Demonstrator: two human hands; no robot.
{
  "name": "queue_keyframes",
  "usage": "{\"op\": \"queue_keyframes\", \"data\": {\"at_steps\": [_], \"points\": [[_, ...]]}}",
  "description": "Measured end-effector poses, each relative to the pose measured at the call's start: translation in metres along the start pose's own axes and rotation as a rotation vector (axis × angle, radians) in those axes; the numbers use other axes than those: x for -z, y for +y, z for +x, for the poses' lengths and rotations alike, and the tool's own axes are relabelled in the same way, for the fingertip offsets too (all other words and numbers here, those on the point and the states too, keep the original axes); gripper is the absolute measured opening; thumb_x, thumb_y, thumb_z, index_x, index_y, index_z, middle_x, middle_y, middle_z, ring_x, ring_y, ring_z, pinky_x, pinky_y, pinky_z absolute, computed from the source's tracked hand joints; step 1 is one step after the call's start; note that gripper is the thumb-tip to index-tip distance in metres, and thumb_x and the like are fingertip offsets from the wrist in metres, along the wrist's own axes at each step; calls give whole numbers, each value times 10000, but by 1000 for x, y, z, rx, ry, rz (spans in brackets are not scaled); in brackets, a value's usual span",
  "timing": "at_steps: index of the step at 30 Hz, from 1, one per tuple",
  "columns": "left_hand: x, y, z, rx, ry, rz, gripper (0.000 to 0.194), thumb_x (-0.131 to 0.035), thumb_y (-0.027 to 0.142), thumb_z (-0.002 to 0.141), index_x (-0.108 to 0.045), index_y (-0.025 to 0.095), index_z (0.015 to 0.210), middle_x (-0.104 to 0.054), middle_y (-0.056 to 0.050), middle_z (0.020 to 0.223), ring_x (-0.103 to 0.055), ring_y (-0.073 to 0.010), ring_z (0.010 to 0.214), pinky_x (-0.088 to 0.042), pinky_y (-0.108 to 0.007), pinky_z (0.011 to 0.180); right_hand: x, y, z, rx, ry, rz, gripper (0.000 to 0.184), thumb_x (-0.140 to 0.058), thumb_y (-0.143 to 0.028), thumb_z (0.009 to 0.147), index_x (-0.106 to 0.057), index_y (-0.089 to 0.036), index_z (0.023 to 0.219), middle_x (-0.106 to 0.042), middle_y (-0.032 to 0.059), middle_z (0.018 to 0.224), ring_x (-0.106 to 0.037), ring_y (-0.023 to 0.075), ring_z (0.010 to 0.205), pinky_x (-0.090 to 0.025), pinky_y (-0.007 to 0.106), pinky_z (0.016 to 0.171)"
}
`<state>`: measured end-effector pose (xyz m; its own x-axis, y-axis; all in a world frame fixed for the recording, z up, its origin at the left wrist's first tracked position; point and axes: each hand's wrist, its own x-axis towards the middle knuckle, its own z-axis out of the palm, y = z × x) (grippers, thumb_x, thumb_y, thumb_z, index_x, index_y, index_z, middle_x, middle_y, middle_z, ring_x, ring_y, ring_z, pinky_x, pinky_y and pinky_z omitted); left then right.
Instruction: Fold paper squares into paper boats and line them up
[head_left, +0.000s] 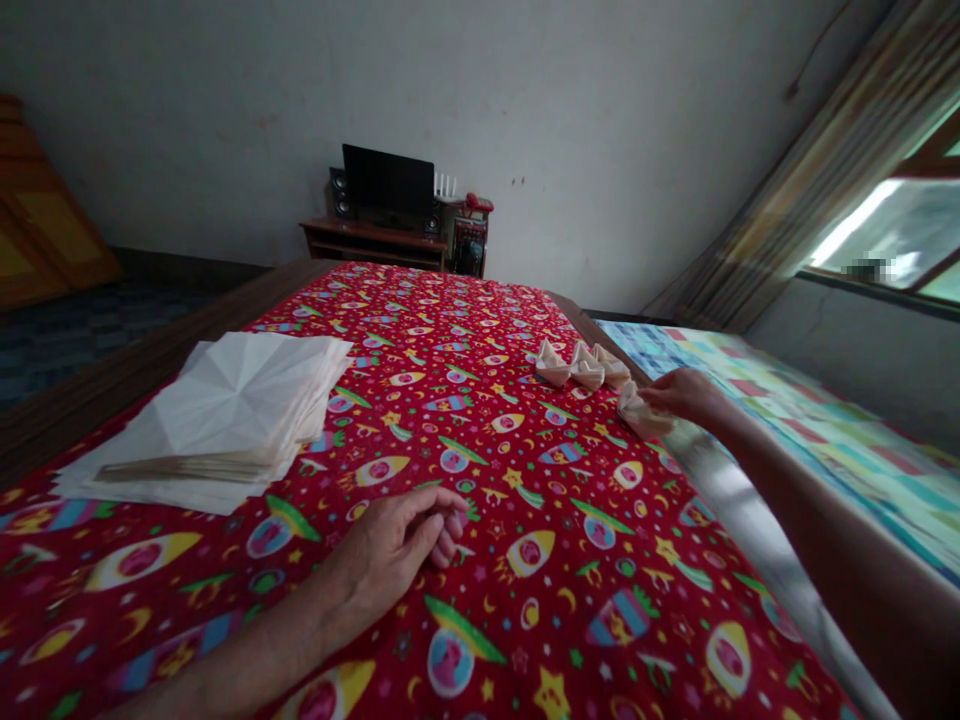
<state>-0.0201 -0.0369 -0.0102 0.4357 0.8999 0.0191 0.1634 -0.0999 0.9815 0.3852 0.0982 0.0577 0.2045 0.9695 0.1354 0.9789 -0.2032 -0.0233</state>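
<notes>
My right hand [686, 393], at the right edge of the bed, pinches a folded paper boat shape [637, 412]. Just beyond it, several similar cream folded paper pieces [553, 362] stand in a row on the red patterned cloth [480, 440]. My left hand [416, 535] rests on the cloth near the middle, its fingers loosely curled and apart from the thumb, with nothing seen in them. Over at the left lies a stack of creased white paper sheets [240, 385]. A narrow folded bundle of paper [187, 466] lies on its near edge.
A dark wooden edge [142, 345] runs along the cloth's left side. To the right is another surface with a checked colourful cover [757, 400]. A desk [375, 240] with a monitor [388, 183] and speakers stands by the far wall. A curtain [810, 190] hangs beside the window.
</notes>
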Motion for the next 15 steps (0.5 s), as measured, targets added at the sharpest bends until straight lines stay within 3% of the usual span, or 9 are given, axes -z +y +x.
{"op": "queue_keyframes", "data": {"at_steps": [9, 15], "points": [[1, 1, 0, 8, -7, 41, 289, -434, 312, 846, -597, 103, 961, -624, -58, 756, -607, -125, 609, -505, -223, 576, 2, 1, -5, -103, -31, -13, 287, -532, -312, 784, -749, -125, 804, -668, 100, 658, -587, 178, 613, -335, 252, 514], [0, -1, -1, 6, -10, 46, 283, -432, 310, 849, -596, 110, 963, -629, -55, 760, -613, -127, 617, -507, -224, 583, -7, -5, -8, -38, -63, -42, 247, -561, -288, 759, -759, -172, 852, -700, 71, 763, -616, 179, 661, -367, 234, 527]]}}
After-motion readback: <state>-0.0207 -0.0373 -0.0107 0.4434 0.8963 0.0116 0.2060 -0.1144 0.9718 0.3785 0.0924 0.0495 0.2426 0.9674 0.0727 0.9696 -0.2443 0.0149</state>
